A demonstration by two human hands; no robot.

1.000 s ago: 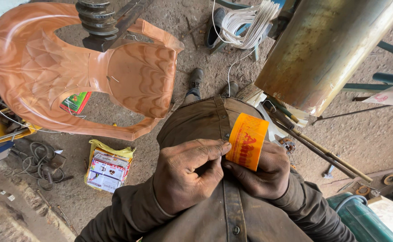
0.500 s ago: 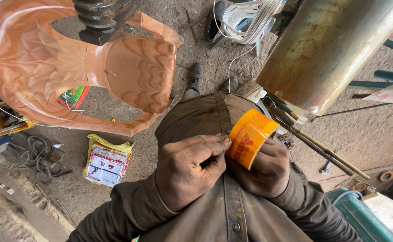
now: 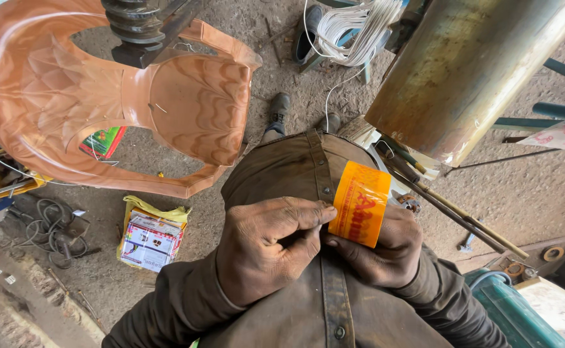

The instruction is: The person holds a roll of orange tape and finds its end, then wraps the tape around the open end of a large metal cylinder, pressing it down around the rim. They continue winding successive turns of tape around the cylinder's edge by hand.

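Note:
My right hand point(image 3: 380, 252) grips a roll of orange tape point(image 3: 360, 203) with red print, held upright against my brown shirt. My left hand point(image 3: 266, 248) is curled beside it, its fingertips pressed on the roll's left edge as if picking at the tape's end. Both hands are close to my chest, right over the shirt's button placket. The roll's far side is hidden behind my right hand's fingers.
A brown plastic chair point(image 3: 102, 96) stands on the dirt floor at upper left. A big rusty metal cylinder point(image 3: 469, 71) slants in from the upper right, with thin rods point(image 3: 456, 212) under it. White wire coils point(image 3: 350, 29), a yellow packet point(image 3: 152, 237) and black cables point(image 3: 53, 229) lie about.
The view has shifted slightly. My hands stay on the tape roll, the left fingers working along its edge; the roll has turned a little more upright.

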